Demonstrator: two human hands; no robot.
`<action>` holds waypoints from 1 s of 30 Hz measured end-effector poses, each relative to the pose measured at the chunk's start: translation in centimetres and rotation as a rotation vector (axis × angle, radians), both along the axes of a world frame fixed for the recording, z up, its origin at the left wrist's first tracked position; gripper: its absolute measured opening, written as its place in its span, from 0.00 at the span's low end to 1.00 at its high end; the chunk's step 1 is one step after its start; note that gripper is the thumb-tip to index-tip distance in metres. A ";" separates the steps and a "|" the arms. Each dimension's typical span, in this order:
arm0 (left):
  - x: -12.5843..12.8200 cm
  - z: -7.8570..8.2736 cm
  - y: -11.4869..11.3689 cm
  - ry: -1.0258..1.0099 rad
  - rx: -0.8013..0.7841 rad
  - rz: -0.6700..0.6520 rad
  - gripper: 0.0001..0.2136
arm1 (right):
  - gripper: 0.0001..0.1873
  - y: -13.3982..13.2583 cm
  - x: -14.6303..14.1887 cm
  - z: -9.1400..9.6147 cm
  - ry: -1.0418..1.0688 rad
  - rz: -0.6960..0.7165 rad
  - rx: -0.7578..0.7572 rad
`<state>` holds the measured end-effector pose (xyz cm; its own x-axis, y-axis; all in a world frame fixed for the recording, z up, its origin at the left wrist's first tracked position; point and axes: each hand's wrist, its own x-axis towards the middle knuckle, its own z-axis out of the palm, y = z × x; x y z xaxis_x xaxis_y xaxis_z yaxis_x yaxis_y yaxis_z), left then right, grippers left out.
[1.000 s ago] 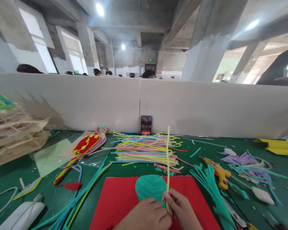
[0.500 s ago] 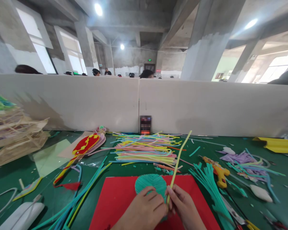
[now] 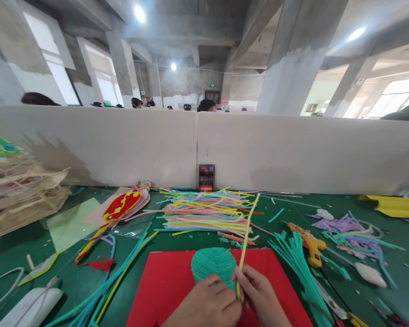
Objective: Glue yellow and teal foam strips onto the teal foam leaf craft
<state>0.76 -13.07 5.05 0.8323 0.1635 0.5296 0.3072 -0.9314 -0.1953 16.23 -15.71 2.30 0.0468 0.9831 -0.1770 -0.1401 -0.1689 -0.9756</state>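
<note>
A teal, leaf-like disc made of ribbed strips lies on a red sheet in front of me. My left hand covers its lower part, fingers curled in at its lower right edge. My right hand pinches a long pale yellow pipe cleaner between thumb and forefinger, along the disc's right edge. The upper end of the strip stands free, pointing away and slightly right. Its lower end reaches the left fingertips; whether they grip the strip or the disc is hidden.
A pile of pastel pipe cleaners lies behind the red sheet. To the right are a teal bundle, a yellow glue gun and scissors. A red-and-yellow fan and a wooden model lie left. A white partition closes off the back.
The yellow pipe cleaner's upper end has swung left and down a little. Both hands have shifted slightly downward, with more of the disc's right edge showing.
</note>
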 end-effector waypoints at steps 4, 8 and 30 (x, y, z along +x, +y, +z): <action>-0.2 -0.1 -0.2 0.063 -0.022 -0.068 0.10 | 0.29 -0.2 0.1 0.4 -0.075 0.094 0.028; -0.2 -0.3 -0.3 0.079 -0.056 -0.108 0.12 | 0.28 -0.4 0.4 0.2 -0.078 0.192 0.071; 1.3 -0.6 -0.4 -0.720 -1.886 0.127 0.27 | 0.21 -0.4 -0.4 1.0 0.300 -0.454 0.076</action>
